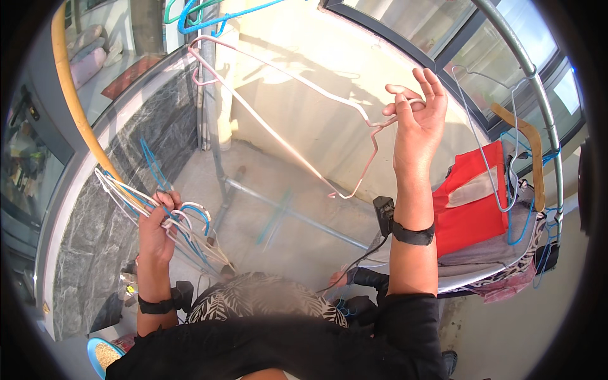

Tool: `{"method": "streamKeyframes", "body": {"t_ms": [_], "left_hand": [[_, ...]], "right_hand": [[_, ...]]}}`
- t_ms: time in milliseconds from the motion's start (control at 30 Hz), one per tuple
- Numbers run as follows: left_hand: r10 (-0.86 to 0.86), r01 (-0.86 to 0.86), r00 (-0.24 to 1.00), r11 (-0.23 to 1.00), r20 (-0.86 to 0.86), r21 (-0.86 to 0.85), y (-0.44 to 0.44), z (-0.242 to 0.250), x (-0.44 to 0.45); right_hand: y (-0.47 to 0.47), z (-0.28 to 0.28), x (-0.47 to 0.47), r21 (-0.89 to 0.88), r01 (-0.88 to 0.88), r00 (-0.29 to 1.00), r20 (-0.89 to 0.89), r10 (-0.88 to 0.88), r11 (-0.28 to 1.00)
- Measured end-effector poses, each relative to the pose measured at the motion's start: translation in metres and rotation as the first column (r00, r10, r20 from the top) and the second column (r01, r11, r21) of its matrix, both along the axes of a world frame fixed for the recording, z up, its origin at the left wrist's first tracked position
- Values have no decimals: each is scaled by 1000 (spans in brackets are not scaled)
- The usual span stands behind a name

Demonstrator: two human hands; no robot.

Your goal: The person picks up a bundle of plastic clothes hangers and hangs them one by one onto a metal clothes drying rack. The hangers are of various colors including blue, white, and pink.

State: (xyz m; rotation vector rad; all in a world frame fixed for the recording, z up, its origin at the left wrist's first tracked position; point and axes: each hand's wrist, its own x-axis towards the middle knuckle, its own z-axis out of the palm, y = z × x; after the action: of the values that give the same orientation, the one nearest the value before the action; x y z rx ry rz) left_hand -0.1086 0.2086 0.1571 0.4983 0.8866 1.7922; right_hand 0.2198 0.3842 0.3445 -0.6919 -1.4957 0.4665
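Note:
Raised at the right, my right hand (420, 123) grips a pink coated-wire hanger (275, 135) by its hook, between the thumb and bent fingers. The hanger stretches away to the upper left, and its far corner overlaps an upright metal pipe (212, 109). Lower on the left, my left hand (156, 225) is closed around a bunch of white and blue wire hangers (195, 216). Their hooks stick out to the right of my fingers. A bamboo pole (78, 107) runs down behind that bunch.
Blue hangers (213, 21) are at the top left. On the right, a curved metal rail (522, 52) carries a wire hanger (468, 111) and a wooden hanger (536, 152). Folded red cloth (468, 232) lies below them. A blue basin of grain (95, 358) stands at the lower left.

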Motion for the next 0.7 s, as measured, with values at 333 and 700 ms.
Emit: {"method": "streamKeyframes", "body": {"t_ms": [333, 700], "left_hand": [[-41, 41, 999, 999, 10, 15, 14, -8, 0], [-147, 145, 987, 989, 68, 29, 28, -24, 5]], "right_hand": [[11, 43, -18, -111, 94, 926, 375, -46, 989], [27, 133, -30, 359, 361, 442, 747, -497, 861]]}}
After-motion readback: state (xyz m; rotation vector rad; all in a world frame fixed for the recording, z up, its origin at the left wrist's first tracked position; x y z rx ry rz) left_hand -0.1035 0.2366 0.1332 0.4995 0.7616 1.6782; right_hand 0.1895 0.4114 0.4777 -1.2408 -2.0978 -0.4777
